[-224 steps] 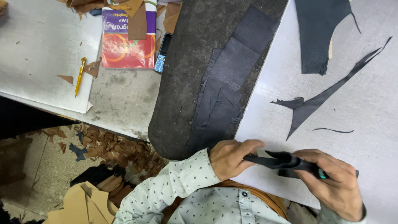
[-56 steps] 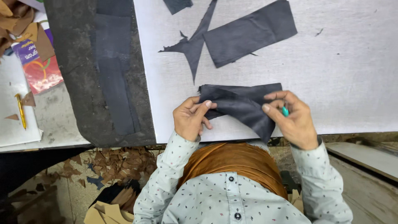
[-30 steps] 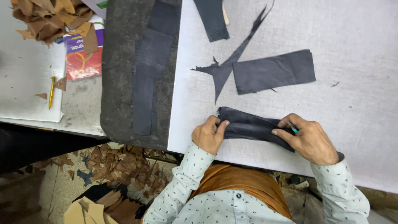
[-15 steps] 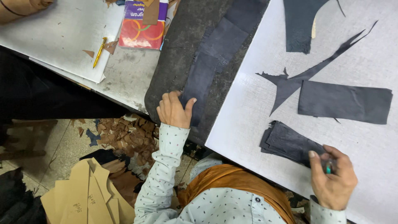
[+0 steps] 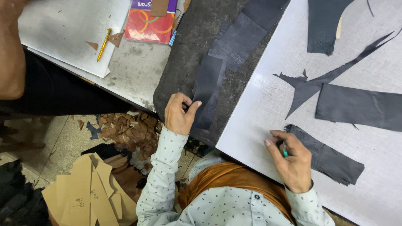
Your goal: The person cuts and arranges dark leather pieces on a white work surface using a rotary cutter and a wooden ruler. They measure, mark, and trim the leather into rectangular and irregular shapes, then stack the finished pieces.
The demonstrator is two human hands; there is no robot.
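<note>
From the head camera, the left hand [image 5: 180,114] pinches the lower edge of a dark strip [image 5: 208,90] between thumb and fingers; the strip lies on a dark grey mat [image 5: 184,54] with other dark pieces. The right hand [image 5: 292,161] rests on the white cutting board [image 5: 259,104], fingers curled together around a small green tool [image 5: 284,151], touching the end of a folded dark piece [image 5: 326,157]. A yellow pen [image 5: 104,44] lies on a white sheet [image 5: 67,29] well to the left.
</note>
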